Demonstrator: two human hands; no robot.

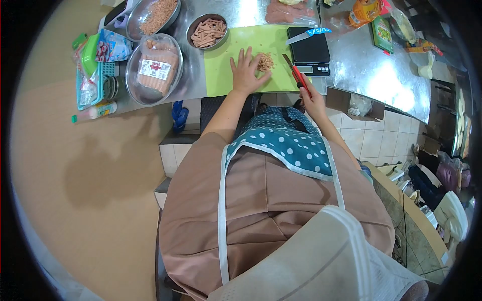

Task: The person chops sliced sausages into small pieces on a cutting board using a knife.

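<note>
My left hand (pixel 245 72) lies with fingers spread on the light green cutting board (pixel 221 70), its fingertips beside a small pile of finely chopped pinkish-brown bits (pixel 265 61). My right hand (pixel 315 102) is closed around a knife (pixel 297 74) with red on it, its tip pointing away from me over the board's right side. Just beyond the knife sits a black digital kitchen scale (pixel 307 52). A blue-and-white patterned handle with a pale blade (pixel 304 36) lies across the scale's far edge.
A metal bowl of cut sausage strips (pixel 207 32) stands behind the board. To the left are a bowl with a labelled sausage pack (pixel 154 70), a bowl of chopped bits (pixel 158 16) and a blue basket (pixel 89 90). Bagged pink meat (pixel 291 12) lies at the back; an orange packet (pixel 362 12) is right.
</note>
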